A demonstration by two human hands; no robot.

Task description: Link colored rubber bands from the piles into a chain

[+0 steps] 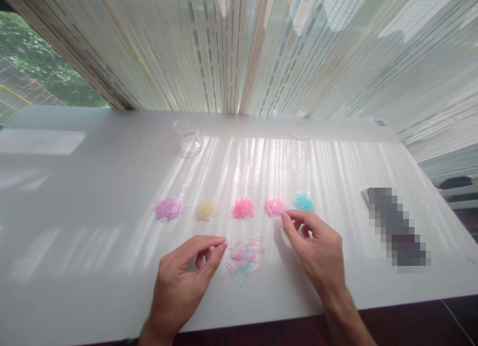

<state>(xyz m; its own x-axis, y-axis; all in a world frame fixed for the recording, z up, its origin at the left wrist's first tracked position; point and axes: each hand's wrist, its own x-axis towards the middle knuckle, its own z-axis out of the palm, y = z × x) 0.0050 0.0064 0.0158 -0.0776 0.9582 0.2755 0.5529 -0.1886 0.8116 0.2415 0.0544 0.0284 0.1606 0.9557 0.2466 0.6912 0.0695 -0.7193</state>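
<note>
My left hand (190, 269) is closed in a pinch at the left edge of a mixed pile of small rubber bands (244, 256) in pink, purple, blue and pale yellow. Whatever its fingertips hold is too small to make out. Also pinched, my right hand (315, 244) has its fingertips at the lower right edge of the light pink rubber band pile (275, 207); a band between them cannot be made out. In the same row lie purple bands (169, 208), pale yellow bands (205, 209), coral pink bands (242, 208) and blue bands (304, 202).
Farther back on the white table (93, 196) stands a clear round container (188, 139). A clear round lid (299, 132) lies to its right. A dark, pixelated flat object (398, 229) rests at the right. Striped curtains (231, 47) hang behind the table.
</note>
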